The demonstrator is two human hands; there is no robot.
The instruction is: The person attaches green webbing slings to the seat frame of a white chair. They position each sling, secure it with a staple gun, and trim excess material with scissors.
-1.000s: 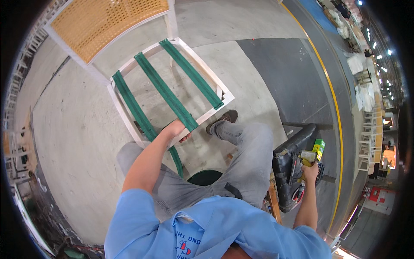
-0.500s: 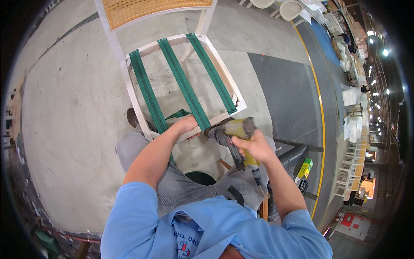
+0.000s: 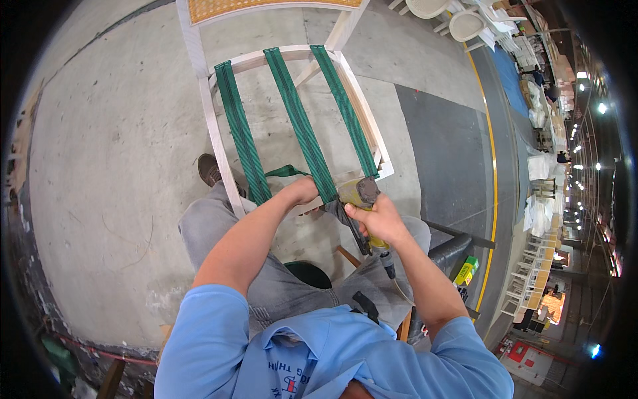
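Observation:
In front of me stands a pale wooden chair frame (image 3: 222,143), three green webbing straps running from its back rail to its front rail. My left hand (image 3: 303,191) is closed around the front rail beside the near end of the middle strap (image 3: 302,126). A loose green webbing tail (image 3: 286,171) shows behind that hand. My right hand (image 3: 379,218) grips a yellow-green air staple gun (image 3: 359,192). The gun's dark nose is at the middle strap's near end on the front rail; whether it touches cannot be made out.
An air hose (image 3: 403,292) trails from the gun past my right thigh. To my right are a black padded bench (image 3: 446,256) and a green-yellow box (image 3: 468,271). A cane backrest (image 3: 232,8) tops the chair. White chair parts (image 3: 468,28) stand far right.
The staple gun has moved left and slightly down, its nose now at the middle strap's near end. My left hand stays at the rail. The view has shifted, placing the chair further right.

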